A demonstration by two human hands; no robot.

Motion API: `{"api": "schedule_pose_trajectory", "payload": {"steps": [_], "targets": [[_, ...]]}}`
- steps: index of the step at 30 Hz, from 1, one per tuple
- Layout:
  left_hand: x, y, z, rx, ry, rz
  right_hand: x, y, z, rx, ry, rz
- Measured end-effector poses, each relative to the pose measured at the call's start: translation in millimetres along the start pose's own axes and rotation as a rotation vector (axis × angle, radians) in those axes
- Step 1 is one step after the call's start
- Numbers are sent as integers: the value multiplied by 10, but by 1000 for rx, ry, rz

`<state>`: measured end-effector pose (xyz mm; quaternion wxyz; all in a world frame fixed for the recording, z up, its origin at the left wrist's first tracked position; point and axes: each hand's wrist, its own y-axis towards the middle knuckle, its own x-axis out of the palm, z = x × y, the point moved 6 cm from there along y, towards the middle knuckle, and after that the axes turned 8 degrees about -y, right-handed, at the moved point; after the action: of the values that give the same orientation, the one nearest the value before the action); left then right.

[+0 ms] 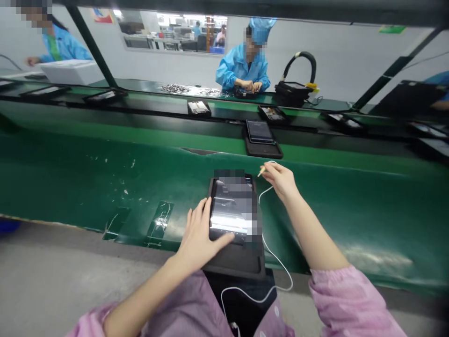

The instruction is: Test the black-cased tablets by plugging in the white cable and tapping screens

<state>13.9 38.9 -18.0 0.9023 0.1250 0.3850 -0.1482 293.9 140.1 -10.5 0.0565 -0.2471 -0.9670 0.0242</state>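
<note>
A tablet [229, 206] with a glossy, reflective screen lies in a dark foam tray [238, 262] on the green bench in front of me. My left hand [199, 231] rests on its lower left side, fingers stretched along the left edge and thumb on the lower screen. Just right of the tablet's top corner, my right hand [278, 180] pinches the plug end of a white cable [277, 255]. The plug's yellowish tip points down and left, apart from the tablet. From the hand the cable loops down past the tray to my lap.
Beyond the bench, another device [259, 132] sits in a dark tray [264, 150]. Several trays with open devices line the conveyor [224, 112]. A co-worker [245, 70] in blue handles parts across it; another person sits far left by a white box [72, 71]. A frame bar crosses overhead.
</note>
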Motion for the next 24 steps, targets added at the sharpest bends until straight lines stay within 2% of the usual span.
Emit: {"api": "schedule_pose_trajectory", "payload": {"steps": [3,8,17,24], "targets": [[100,-127,79,77,37,-63,284,102,-17,24,-42,-69],[153,-116,80,97,90,-83,635,198,69,37,-95,-168],[171,-124,68,119,85,-51,734,255,96,59,-211,-331],[137,-108,99,69,88,-24,805,280,136,106,-366,-447]]}}
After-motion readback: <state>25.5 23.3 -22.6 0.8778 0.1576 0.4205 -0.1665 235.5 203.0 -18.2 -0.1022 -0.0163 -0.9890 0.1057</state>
